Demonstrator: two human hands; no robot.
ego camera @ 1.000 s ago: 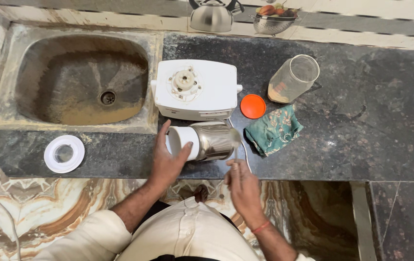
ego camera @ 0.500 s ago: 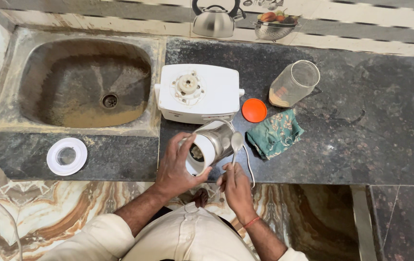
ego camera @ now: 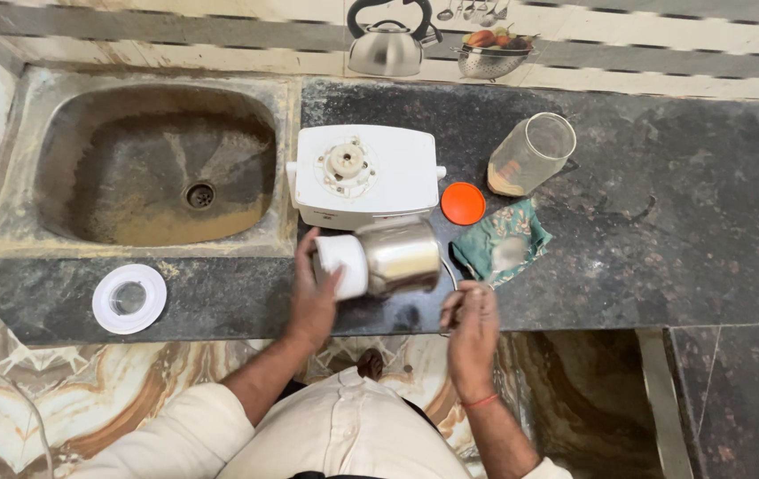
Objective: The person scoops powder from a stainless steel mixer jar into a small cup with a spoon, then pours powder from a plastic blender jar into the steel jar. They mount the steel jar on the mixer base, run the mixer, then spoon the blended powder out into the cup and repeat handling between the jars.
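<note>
While left hand (ego camera: 313,297) grips one steel jar (ego camera: 379,257) tilted on counter (ego camera: 663,239), right hand (ego camera: 473,319) pinches one spoon (ego camera: 505,255) over one green cloth (ego camera: 499,248).

The grinder jar (ego camera: 397,255) is polished, glossy steel with a smooth white plastic collar. The spoon (ego camera: 505,255) looks like shiny metal. The mixer base (ego camera: 366,173) is matt white plastic. The cloth (ego camera: 499,248) is embroidered green fabric. The desk (ego camera: 663,231) is speckled polished stone; the sink (ego camera: 149,160) is rough and stained.
</note>
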